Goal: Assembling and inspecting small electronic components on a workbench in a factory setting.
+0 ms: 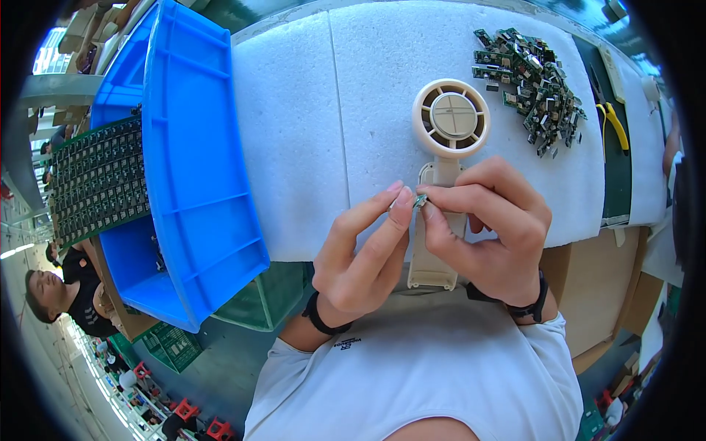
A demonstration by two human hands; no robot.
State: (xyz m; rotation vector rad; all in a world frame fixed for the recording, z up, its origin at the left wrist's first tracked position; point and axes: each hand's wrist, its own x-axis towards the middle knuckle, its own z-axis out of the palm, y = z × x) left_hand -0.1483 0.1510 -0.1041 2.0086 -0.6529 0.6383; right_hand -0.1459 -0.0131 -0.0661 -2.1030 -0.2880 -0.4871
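Note:
A small green circuit board (pixel 420 201) is pinched between the fingertips of both hands. My left hand (pixel 364 253) grips its left end with thumb and fingers, and my right hand (pixel 496 220) closes on its right end. The fingertips cover most of the board. Just beneath lies a cream handheld fan (pixel 432 266), its round grille head pointing away from me. The handle looks like an open shell, partly hidden by my hands.
White foam sheeting (pixel 290 132) covers the table. A heap of small circuit boards (pixel 540 88) lies at the far right, beside yellow-handled pliers (pixel 614 128). At left, a blue bin (pixel 195 147) stands by large panels of boards (pixel 99 180). A person (pixel 73 287) is beyond it.

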